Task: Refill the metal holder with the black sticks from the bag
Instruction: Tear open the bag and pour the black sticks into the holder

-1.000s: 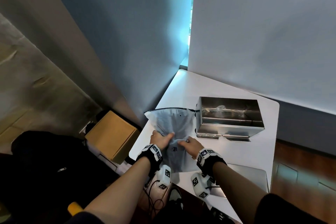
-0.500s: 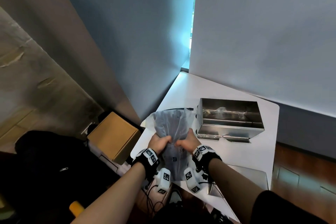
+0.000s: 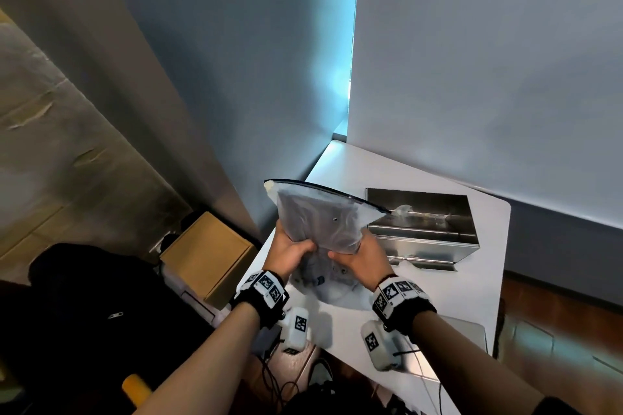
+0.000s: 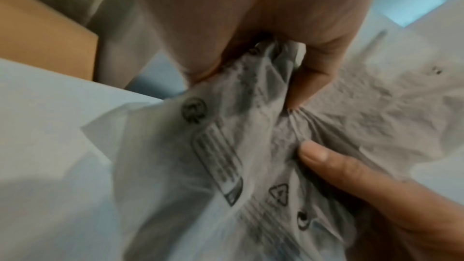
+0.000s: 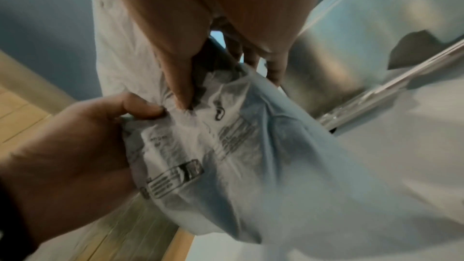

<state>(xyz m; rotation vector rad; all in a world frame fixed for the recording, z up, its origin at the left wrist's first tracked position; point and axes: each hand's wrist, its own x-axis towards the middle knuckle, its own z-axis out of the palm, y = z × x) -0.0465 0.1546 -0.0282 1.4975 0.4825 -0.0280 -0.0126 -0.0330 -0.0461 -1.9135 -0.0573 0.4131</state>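
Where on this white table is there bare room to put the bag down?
Bare patches of the white table: the far corner behind the open steel holder, and the strip between the holder's front and the grey laptop. Crowded: the near left, where both hands grip the frosted plastic bag.

Frosted bag (image 3: 320, 219) black-printed; silver holder (image 3: 425, 235); white table (image 3: 438, 293); tan box (image 3: 209, 254).
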